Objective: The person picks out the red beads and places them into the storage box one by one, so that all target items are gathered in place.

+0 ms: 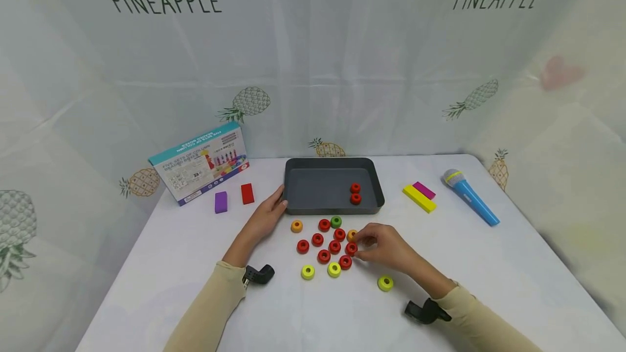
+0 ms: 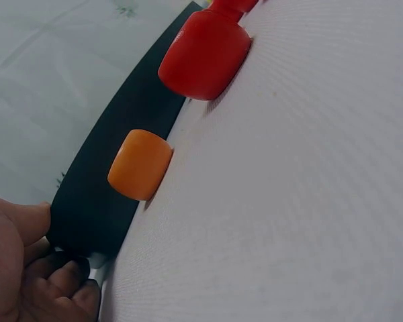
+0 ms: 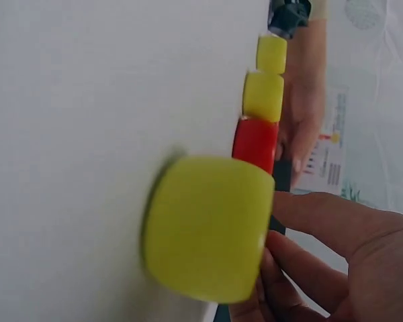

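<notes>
My left hand (image 1: 266,215) grips the near left corner of a dark grey tray (image 1: 313,212). In the left wrist view, its thumb lies on the tray wall (image 2: 97,194) and the other fingers curl beneath. Two red beads (image 1: 355,199) sit inside the tray on the right. Before it lies a loose group of red beads (image 1: 324,256), orange beads (image 1: 296,226), a green bead (image 1: 336,221) and yellow beads (image 1: 307,272). At the group's right side, my right hand (image 1: 386,246) pinches a red bead (image 1: 351,249) between thumb and finger; a yellow bead (image 3: 208,228) hides that contact in the right wrist view.
A printed toy box (image 1: 200,164) leans at the back left, near a purple block (image 1: 221,202) and a red block (image 1: 247,193). On the right lie a yellow block (image 1: 419,199), a magenta block (image 1: 424,190) and a blue toy microphone (image 1: 471,198). One yellow bead (image 1: 385,283) lies below my right hand.
</notes>
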Tool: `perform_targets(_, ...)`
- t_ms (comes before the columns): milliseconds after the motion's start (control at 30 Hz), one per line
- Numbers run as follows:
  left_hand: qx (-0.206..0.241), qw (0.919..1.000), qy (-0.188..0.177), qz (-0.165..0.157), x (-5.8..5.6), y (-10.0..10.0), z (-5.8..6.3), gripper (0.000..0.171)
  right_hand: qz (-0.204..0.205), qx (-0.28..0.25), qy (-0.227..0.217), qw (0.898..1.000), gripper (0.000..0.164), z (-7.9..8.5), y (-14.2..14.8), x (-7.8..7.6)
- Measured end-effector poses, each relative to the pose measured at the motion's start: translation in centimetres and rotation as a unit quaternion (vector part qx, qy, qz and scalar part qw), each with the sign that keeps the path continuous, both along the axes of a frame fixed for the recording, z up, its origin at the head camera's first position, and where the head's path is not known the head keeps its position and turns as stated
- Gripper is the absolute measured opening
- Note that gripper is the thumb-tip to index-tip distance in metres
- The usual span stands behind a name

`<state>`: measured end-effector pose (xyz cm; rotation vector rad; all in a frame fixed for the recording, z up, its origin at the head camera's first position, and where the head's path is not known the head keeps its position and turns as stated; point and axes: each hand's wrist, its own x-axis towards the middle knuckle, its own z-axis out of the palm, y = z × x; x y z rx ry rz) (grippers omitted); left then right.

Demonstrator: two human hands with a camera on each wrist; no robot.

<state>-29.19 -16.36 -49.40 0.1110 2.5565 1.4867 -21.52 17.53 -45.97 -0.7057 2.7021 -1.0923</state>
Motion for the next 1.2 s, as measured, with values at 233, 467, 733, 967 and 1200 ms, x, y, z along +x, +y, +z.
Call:
perform_targets(233,0.006,1.0,-0.002,0.0,0.1,0.0,0.1,0.061,-0.002,0.004,-0.002,1.0,0.029,-0.5,-0.5,0.2)
perform_targets(467,0.005,1.0,-0.001,0.002,0.1,0.1,0.0,0.061,-0.005,0.008,0.003,1.0,0.028,-0.7,-0.7,0.2)
perform_targets(733,0.009,0.9999,0.006,-0.004,0.0,0.0,0.0,0.062,-0.006,0.01,0.001,1.0,0.026,-0.6,-0.8,0.2)
perform_targets(967,0.034,0.9992,0.013,-0.014,-0.1,0.0,-0.3,0.062,-0.003,0.006,0.004,1.0,0.025,-0.5,-0.6,0.3)
perform_targets(1200,0.029,0.9994,0.011,-0.013,-0.1,-0.2,-0.3,0.062,0.006,0.0,0.028,1.0,0.024,0.4,-0.3,0.3)
